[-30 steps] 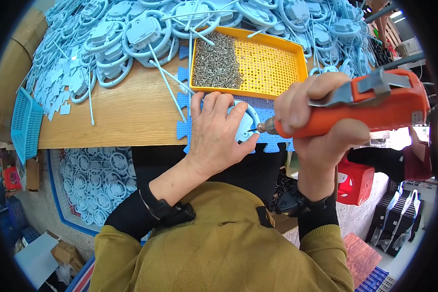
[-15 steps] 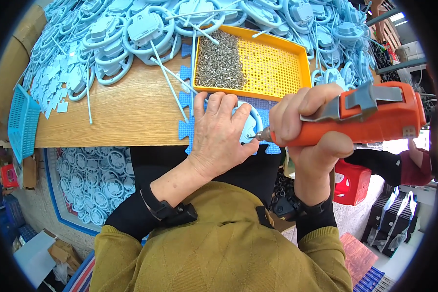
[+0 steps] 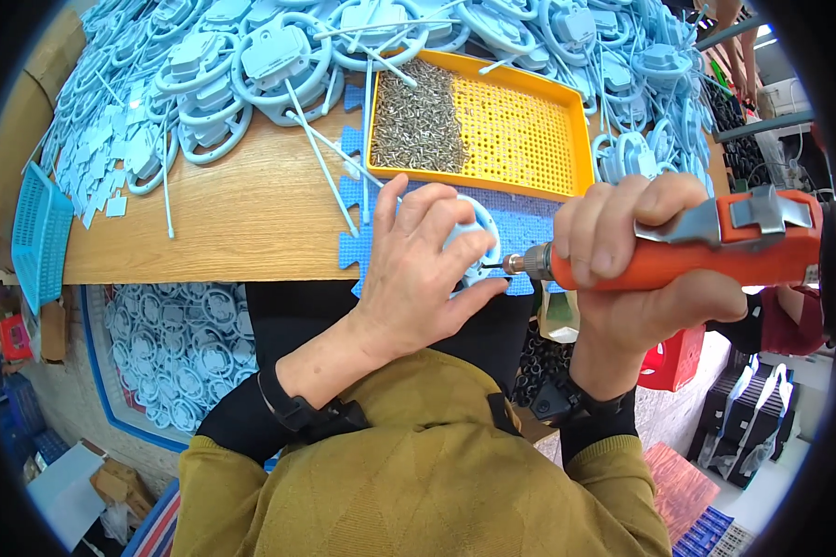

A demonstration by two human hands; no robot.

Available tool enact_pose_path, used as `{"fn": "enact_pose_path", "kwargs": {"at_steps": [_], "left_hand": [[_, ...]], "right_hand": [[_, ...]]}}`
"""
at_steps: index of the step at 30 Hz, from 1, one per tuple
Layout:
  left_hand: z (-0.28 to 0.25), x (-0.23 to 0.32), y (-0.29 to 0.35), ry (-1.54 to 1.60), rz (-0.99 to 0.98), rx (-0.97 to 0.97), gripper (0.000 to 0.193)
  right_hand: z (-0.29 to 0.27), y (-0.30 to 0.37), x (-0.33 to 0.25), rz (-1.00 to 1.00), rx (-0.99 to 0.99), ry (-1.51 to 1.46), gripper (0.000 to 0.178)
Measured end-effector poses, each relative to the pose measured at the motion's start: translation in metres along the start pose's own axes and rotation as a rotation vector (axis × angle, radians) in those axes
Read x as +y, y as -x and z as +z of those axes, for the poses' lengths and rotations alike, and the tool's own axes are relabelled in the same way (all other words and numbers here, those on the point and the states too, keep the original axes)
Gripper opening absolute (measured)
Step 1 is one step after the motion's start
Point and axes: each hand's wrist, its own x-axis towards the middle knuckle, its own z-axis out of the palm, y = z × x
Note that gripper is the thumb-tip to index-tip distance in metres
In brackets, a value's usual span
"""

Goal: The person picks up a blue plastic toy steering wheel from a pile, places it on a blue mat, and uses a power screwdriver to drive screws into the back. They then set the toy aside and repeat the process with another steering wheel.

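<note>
My right hand grips an orange power screwdriver with a metal lever on its upper side. Its thin dark bit points left, its tip close to the right side of a light-blue ring-shaped plastic part; I cannot tell whether it touches. Bent over that part are the fingers of my left hand, which holds it on a blue foam mat and hides much of it. Just beyond my hands lies a yellow perforated tray, with small metal screws heaped in its left half.
Many light-blue ring-shaped parts with thin rods are piled along the table's far side. Small flat blue pieces lie at left, beside a turquoise basket. Below the table's edge, a blue-rimmed bin holds more parts. Other people's limbs show at right.
The screwdriver has shifted right, and more of its bit and metal nose now shows. My left hand's fingers have curled more, with the thumb moved to the right.
</note>
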Motion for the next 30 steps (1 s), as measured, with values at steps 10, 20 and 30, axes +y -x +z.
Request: {"fn": "enact_pose_path", "kwargs": {"at_steps": [10, 20, 30], "left_hand": [[-0.005, 0.000, 0.010, 0.417, -0.037, -0.007, 0.019], [-0.013, 0.000, 0.020, 0.666, -0.056, -0.080, 0.023], [-0.008, -0.008, 0.007, -0.127, -0.072, -0.140, 0.066]], "right_hand": [[0.008, -0.001, -0.020, -0.014, -0.008, -0.078, 0.067], [0.017, -0.004, -0.029, 0.000, -0.209, -0.141, 0.069], [0.012, 0.009, 0.003, 0.084, 0.058, 0.150, 0.078]]}}
